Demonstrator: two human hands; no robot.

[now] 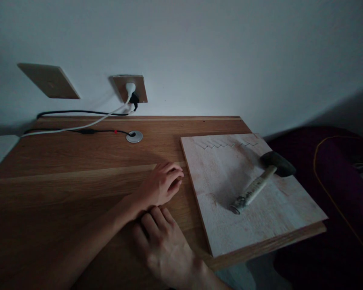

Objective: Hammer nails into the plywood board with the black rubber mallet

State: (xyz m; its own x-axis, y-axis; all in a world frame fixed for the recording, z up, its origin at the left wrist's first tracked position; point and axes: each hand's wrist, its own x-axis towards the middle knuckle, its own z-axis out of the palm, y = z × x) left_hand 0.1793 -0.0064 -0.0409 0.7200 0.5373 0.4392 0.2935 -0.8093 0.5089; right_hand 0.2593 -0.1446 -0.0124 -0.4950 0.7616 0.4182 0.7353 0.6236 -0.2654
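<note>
My left hand (161,183) rests on the wooden desk (78,157), its fingers loosely curled and nothing seen in them. Just below its wrist, my right hand (167,245) is curled with knuckles up, its fingertips hidden beneath. The knuckles come close to the left wrist; I cannot tell if they touch. To the right of both hands lies a pale square board (205,193). On the board rests a mallet (254,187) with a dark head and a worn, light handle. A thin zigzag row (226,145) of lines or small pieces runs along the board's far edge.
A wall socket (142,90) at the back holds a white and a black plug. A white cable (87,123) and black cables cross the desk's far left, one entering a round grommet (134,137). Purple fabric (308,157) with a yellow cord lies beyond the board.
</note>
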